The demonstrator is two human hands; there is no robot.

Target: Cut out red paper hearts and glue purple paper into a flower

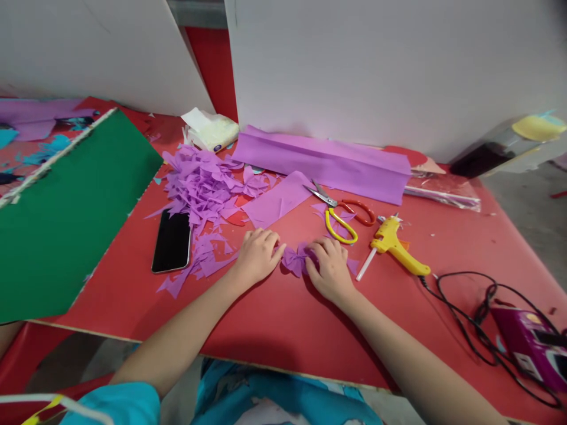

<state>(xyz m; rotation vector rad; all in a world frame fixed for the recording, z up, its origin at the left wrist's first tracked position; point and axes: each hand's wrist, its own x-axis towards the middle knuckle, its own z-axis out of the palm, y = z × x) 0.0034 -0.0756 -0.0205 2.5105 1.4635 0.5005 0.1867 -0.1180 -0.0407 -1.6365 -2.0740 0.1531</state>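
Observation:
Between my hands, just above the red tabletop (266, 319), is a small purple paper piece (294, 261), gathered at its middle like a bow. My left hand (257, 255) is closed, its thumb and fingers pinching the left end of that piece. The right end sits between the thumb and curled fingers of my right hand (331, 267); those fingertips are partly hidden. Scissors (330, 202) with one red and one yellow handle lie spread beyond my right hand. A flat purple paper strip (281, 203) lies beyond my left hand.
A heap of cut purple paper pieces (199, 183) and a phone (172, 242) lie left. A yellow glue gun (398, 245) with a trailing black cord (476, 321) is right. A folded purple sheet (323, 162), a tissue pack (215, 131) and a green board (84, 224) surround the work area.

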